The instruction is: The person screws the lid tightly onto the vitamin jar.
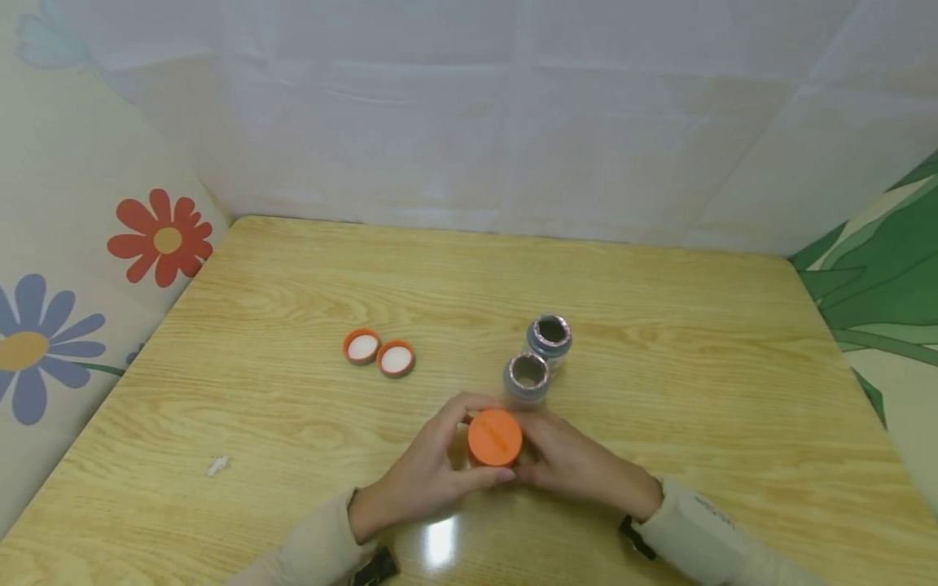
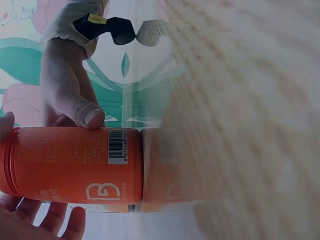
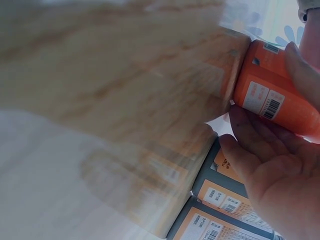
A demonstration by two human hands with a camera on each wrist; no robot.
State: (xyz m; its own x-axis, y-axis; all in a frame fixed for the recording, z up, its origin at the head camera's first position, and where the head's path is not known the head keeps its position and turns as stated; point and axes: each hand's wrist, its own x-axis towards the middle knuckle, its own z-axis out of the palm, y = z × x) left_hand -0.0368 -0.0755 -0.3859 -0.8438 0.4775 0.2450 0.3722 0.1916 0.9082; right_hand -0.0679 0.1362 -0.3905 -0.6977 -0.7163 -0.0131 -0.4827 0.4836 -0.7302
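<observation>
An orange bottle (image 2: 75, 165) with a barcode stands upright on the table between both hands, its orange lid (image 1: 495, 438) facing up. My left hand (image 1: 421, 478) curls round the lid, thumb at the near side and fingers at the far side. From the right, my right hand (image 1: 579, 460) grips the bottle's body; in the left wrist view its thumb presses on the orange wall. Just behind the hands are two lidless dark bottles, the nearer one (image 1: 526, 378) and the farther one (image 1: 550, 338), with ragged silvery foil round their mouths.
Two orange-rimmed caps, one (image 1: 361, 347) beside the other (image 1: 396, 359), lie with white liners up, left of the bottles. A small white scrap (image 1: 217, 465) is on the wooden table (image 1: 293, 277) at left. A white sheet (image 1: 469, 122) hangs behind the table.
</observation>
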